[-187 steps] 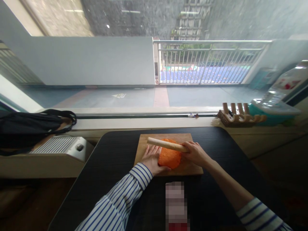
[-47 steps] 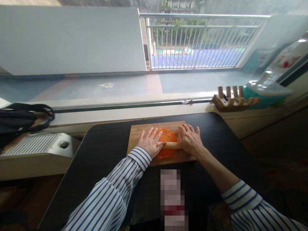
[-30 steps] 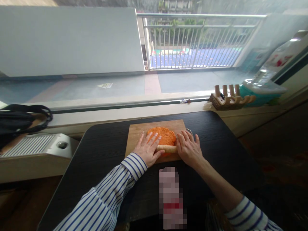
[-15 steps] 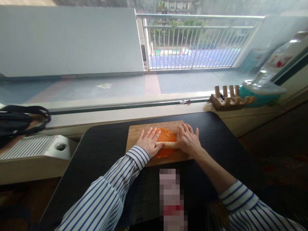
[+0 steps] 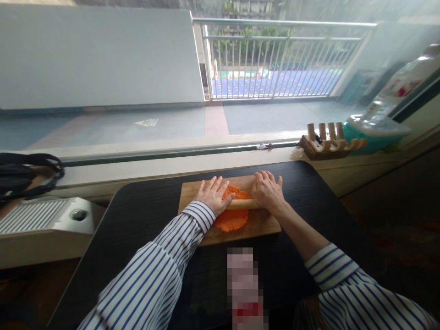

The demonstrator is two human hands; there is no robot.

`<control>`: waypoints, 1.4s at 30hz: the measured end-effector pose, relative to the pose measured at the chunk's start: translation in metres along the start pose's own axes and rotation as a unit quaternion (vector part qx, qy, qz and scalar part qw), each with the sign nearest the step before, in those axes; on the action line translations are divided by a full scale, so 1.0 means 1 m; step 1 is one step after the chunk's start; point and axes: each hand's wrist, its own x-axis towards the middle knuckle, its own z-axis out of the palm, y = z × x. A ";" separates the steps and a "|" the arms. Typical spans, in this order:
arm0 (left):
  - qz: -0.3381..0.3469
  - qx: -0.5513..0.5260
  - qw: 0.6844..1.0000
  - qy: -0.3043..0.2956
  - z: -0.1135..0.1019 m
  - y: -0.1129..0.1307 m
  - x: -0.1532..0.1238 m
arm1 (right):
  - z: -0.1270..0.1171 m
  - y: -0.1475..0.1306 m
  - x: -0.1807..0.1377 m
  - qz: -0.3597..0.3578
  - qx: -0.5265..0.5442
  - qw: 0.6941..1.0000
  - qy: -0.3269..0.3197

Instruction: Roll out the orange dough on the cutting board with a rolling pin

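Note:
A flat orange sheet of dough [image 5: 234, 221] lies on a wooden board [image 5: 268, 226]. Across it rests a thin wooden rolling pin [image 5: 241, 204]. My left hand [image 5: 212, 195] lies over the pin's left end, fingers stretched forward and spread, palm down. The right end is hidden under my right hand [image 5: 270, 190], whose fingers curl over it. More of the dough shows on the near side of the pin than on the far side, and its left part is covered by my left hand.
The board sits on a black table [image 5: 144, 211] against a window sill [image 5: 165, 170]. On the sill at right are a wooden rack [image 5: 326, 140], a teal box [image 5: 374, 137] and a clear bottle [image 5: 388, 98]. A black bag [image 5: 20, 176] lies at far left.
Both hands and the rolling pin have moved a little away from me over the dough. More orange dough is exposed on the near side, less on the far side.

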 end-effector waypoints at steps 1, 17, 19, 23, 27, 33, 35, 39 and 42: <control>-0.003 0.000 1.000 0.002 0.000 0.000 0.001 | 0.000 0.000 0.002 0.002 -0.002 1.000 -0.001; -0.040 -0.023 0.999 -0.006 -0.002 -0.004 0.016 | 0.003 0.000 0.027 -0.009 0.009 1.000 0.015; -0.041 -0.017 0.999 -0.010 -0.001 -0.003 0.011 | 0.003 0.000 0.021 -0.006 0.019 1.000 0.013; -0.035 0.000 0.999 -0.011 -0.001 0.002 -0.001 | 0.002 0.001 0.005 -0.002 0.032 0.999 0.014; -0.025 0.009 1.000 -0.004 0.000 0.003 -0.007 | -0.001 0.000 -0.005 -0.008 0.037 0.999 0.024; -0.043 -0.003 0.999 0.002 0.001 0.001 0.000 | 0.003 0.002 0.015 -0.012 0.020 1.000 -0.005; -0.045 -0.007 0.999 0.012 0.001 -0.001 0.005 | 0.005 0.003 0.024 -0.016 0.010 1.000 -0.012; -0.038 -0.014 0.999 0.030 0.001 -0.004 0.012 | 0.008 0.002 0.034 -0.035 -0.001 0.999 0.007; -0.039 -0.019 0.998 0.035 0.000 -0.006 0.015 | 0.008 0.000 0.038 -0.047 -0.008 0.998 0.031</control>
